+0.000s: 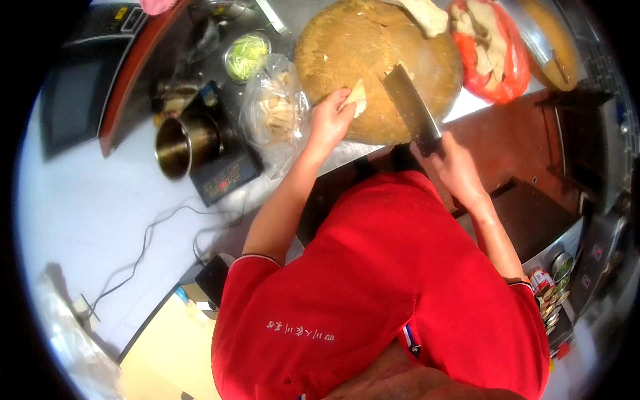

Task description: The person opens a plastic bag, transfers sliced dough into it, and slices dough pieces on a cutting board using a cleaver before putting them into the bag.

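Note:
My left hand (331,120) pinches a thin, pale piece of food (358,99) at the near left of a round wooden chopping block (340,40). The food's exact kind cannot be made out. In my right hand (455,165) is a cleaver (412,105), gripped by the handle, its broad blade over the block's right side and apart from the piece. A larger pale slab (427,17) lies at the block's far edge. Beside my left hand stands a clear plastic bag (277,110) of pale strips. Right of the block, a red plastic bag (512,81) holds similar pale pieces.
A bowl of shredded greens (247,58) stands at the back left. Nearer are a metal pot (175,148) and a black digital scale (227,177). A cord (148,233) trails at left. An oval wooden-looking object (557,47) lies at the far right.

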